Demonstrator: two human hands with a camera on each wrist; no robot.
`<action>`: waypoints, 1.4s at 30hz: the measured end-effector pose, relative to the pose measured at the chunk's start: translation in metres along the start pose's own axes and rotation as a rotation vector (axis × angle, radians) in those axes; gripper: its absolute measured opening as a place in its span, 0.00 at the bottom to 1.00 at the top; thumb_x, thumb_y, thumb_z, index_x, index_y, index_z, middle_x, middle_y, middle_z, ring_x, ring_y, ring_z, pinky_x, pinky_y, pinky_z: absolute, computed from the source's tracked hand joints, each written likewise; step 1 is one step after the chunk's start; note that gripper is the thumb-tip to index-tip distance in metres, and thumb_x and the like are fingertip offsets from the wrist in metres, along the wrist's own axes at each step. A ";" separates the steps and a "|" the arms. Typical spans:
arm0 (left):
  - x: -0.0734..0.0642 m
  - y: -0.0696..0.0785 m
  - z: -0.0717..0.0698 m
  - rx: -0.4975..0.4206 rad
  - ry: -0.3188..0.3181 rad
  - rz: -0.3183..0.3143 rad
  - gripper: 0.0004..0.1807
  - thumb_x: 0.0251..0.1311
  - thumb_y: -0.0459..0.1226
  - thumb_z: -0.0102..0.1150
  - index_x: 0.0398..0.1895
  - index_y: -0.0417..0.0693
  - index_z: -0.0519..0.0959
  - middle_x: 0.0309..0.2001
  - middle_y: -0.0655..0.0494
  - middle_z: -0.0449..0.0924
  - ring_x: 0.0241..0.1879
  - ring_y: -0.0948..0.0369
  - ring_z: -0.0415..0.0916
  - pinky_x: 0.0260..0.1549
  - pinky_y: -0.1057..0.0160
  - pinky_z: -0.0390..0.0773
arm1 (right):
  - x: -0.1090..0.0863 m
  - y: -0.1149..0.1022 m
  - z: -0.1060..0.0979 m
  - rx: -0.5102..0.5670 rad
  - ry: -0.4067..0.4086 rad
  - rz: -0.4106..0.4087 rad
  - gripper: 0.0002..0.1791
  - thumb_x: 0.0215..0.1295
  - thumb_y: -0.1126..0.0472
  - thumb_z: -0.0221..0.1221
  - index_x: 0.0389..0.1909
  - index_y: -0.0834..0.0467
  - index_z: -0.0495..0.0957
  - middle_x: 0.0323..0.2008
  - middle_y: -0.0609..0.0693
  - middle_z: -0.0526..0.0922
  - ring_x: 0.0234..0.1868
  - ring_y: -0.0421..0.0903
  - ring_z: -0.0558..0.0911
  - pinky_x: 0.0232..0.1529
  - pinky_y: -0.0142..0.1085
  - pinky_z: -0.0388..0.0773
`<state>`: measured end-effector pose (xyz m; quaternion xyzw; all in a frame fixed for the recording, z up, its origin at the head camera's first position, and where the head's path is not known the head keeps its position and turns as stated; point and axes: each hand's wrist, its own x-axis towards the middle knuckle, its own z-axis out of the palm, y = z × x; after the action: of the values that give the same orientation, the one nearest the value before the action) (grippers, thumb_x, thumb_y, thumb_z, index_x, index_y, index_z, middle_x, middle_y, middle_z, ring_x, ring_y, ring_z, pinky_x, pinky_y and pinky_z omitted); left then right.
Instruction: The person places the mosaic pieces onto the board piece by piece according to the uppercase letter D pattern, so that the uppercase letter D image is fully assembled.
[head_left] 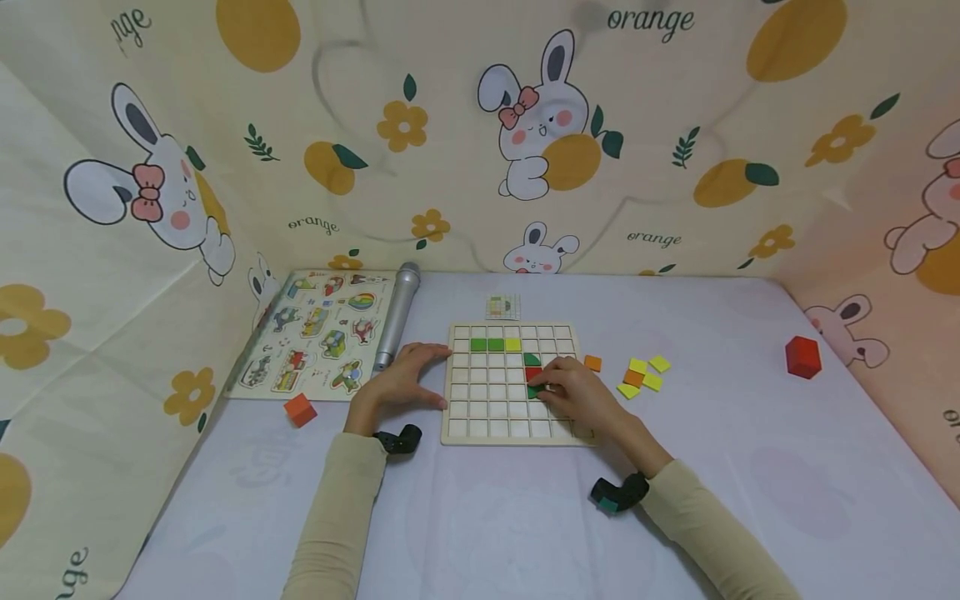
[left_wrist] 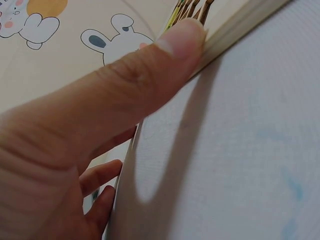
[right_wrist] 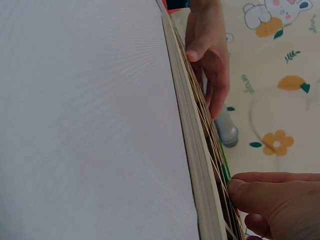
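Note:
A wooden grid board point(head_left: 477, 444) lies flat on the table, with two light green square tiles point(head_left: 487, 344) and a yellow tile point(head_left: 513, 344) in an upper row. A dark green tile with a curved edge point(head_left: 532, 359) and a red tile point(head_left: 532, 375) lie farther right. My right hand point(head_left: 577, 396) reaches over the board's right side, its thumb and index finger pinching another dark green tile point(head_left: 534, 392) just below the red one; the fingers partly hide it. On the board's left edge rests my left hand point(head_left: 401, 379), thumb and fingers spread; its thumb point(left_wrist: 182, 42) touches the rim.
Several loose yellow and orange tiles point(head_left: 637, 365) lie right of the board, and an orange tile point(head_left: 592, 362) lies nearer. A small pattern card point(head_left: 502, 307) is behind it. Leftward are a picture sheet point(head_left: 307, 333), a grey microphone point(head_left: 397, 317) and an orange block point(head_left: 300, 410); a red block point(head_left: 803, 357) stands far right.

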<state>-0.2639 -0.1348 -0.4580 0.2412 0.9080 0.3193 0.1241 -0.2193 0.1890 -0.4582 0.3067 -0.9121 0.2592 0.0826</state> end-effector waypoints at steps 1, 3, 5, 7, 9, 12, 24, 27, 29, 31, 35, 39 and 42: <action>0.000 0.000 0.000 -0.001 0.001 0.004 0.48 0.38 0.47 0.75 0.66 0.52 0.64 0.69 0.55 0.58 0.68 0.53 0.48 0.68 0.50 0.52 | 0.000 0.000 0.000 0.010 -0.003 0.003 0.11 0.54 0.63 0.66 0.40 0.55 0.84 0.38 0.48 0.78 0.40 0.43 0.74 0.37 0.33 0.78; 0.000 0.001 0.000 -0.002 0.004 0.012 0.47 0.37 0.46 0.76 0.66 0.51 0.65 0.69 0.53 0.58 0.68 0.52 0.48 0.67 0.49 0.53 | 0.000 0.001 -0.002 0.048 -0.011 0.024 0.11 0.55 0.63 0.65 0.41 0.55 0.84 0.38 0.48 0.78 0.39 0.42 0.74 0.36 0.33 0.77; 0.000 0.001 0.000 -0.005 0.003 0.007 0.47 0.37 0.46 0.76 0.66 0.52 0.65 0.69 0.54 0.58 0.68 0.52 0.48 0.67 0.49 0.52 | 0.000 0.003 -0.006 0.078 -0.007 0.048 0.11 0.56 0.63 0.64 0.42 0.56 0.83 0.39 0.49 0.78 0.38 0.42 0.74 0.36 0.33 0.78; 0.000 0.000 0.000 -0.009 0.003 0.002 0.47 0.37 0.46 0.76 0.66 0.52 0.65 0.69 0.54 0.58 0.68 0.53 0.47 0.68 0.50 0.52 | -0.001 0.007 -0.010 0.111 0.004 0.091 0.12 0.57 0.63 0.64 0.43 0.57 0.82 0.40 0.49 0.78 0.37 0.43 0.74 0.36 0.34 0.78; 0.001 0.000 0.001 -0.012 0.002 -0.005 0.47 0.37 0.46 0.76 0.66 0.53 0.65 0.69 0.55 0.58 0.69 0.53 0.47 0.68 0.50 0.52 | -0.002 0.012 -0.015 0.132 0.021 0.139 0.13 0.58 0.62 0.63 0.45 0.57 0.81 0.41 0.49 0.78 0.38 0.44 0.73 0.37 0.35 0.78; 0.001 0.000 0.001 -0.012 0.003 -0.005 0.48 0.37 0.47 0.76 0.66 0.53 0.65 0.69 0.55 0.58 0.69 0.53 0.47 0.68 0.50 0.52 | -0.005 0.022 -0.023 0.139 0.053 0.213 0.15 0.58 0.61 0.64 0.48 0.56 0.80 0.43 0.49 0.77 0.39 0.45 0.73 0.38 0.36 0.77; 0.001 0.001 0.000 0.036 0.010 0.048 0.48 0.37 0.46 0.76 0.65 0.48 0.65 0.68 0.50 0.60 0.68 0.49 0.49 0.68 0.49 0.52 | -0.029 0.063 -0.047 0.029 0.172 0.228 0.14 0.58 0.66 0.62 0.47 0.59 0.80 0.44 0.53 0.78 0.40 0.49 0.74 0.36 0.41 0.75; 0.001 0.002 0.000 0.036 0.011 0.052 0.48 0.37 0.46 0.76 0.65 0.47 0.65 0.68 0.50 0.60 0.68 0.48 0.49 0.68 0.49 0.51 | -0.037 0.068 -0.052 0.019 0.177 0.251 0.14 0.59 0.65 0.62 0.47 0.59 0.80 0.44 0.55 0.78 0.40 0.50 0.74 0.37 0.43 0.75; 0.001 0.002 0.000 0.029 0.008 0.047 0.48 0.37 0.45 0.76 0.65 0.47 0.65 0.68 0.50 0.60 0.68 0.48 0.49 0.68 0.49 0.51 | -0.042 0.072 -0.055 0.012 0.170 0.278 0.15 0.59 0.64 0.62 0.48 0.59 0.79 0.45 0.55 0.77 0.41 0.51 0.73 0.39 0.43 0.75; 0.000 0.003 0.000 0.025 0.007 0.043 0.48 0.37 0.45 0.76 0.65 0.47 0.65 0.68 0.50 0.60 0.68 0.48 0.49 0.68 0.49 0.51 | -0.046 0.075 -0.058 0.012 0.165 0.314 0.15 0.59 0.64 0.62 0.48 0.59 0.79 0.45 0.55 0.77 0.41 0.51 0.73 0.40 0.44 0.75; 0.000 0.003 0.000 0.026 0.007 0.041 0.48 0.37 0.45 0.76 0.66 0.47 0.65 0.68 0.50 0.60 0.68 0.48 0.48 0.68 0.48 0.51 | -0.053 0.081 -0.066 0.022 0.130 0.343 0.14 0.56 0.65 0.64 0.45 0.59 0.81 0.40 0.54 0.78 0.39 0.50 0.72 0.38 0.40 0.74; 0.000 0.002 -0.001 0.021 0.010 0.046 0.48 0.38 0.46 0.75 0.66 0.47 0.65 0.68 0.50 0.59 0.68 0.49 0.48 0.68 0.48 0.51 | -0.056 0.084 -0.075 0.053 0.016 0.339 0.14 0.54 0.61 0.67 0.42 0.58 0.83 0.35 0.50 0.79 0.35 0.47 0.71 0.32 0.34 0.70; -0.001 0.002 -0.001 0.017 0.010 0.048 0.48 0.38 0.46 0.75 0.66 0.46 0.65 0.68 0.50 0.59 0.68 0.49 0.48 0.68 0.48 0.51 | -0.057 0.084 -0.077 0.095 -0.076 0.332 0.15 0.51 0.58 0.68 0.42 0.56 0.84 0.35 0.48 0.80 0.36 0.46 0.69 0.32 0.32 0.67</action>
<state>-0.2630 -0.1347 -0.4560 0.2622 0.9053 0.3157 0.1096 -0.2252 0.3161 -0.4456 0.1647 -0.9394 0.3005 -0.0103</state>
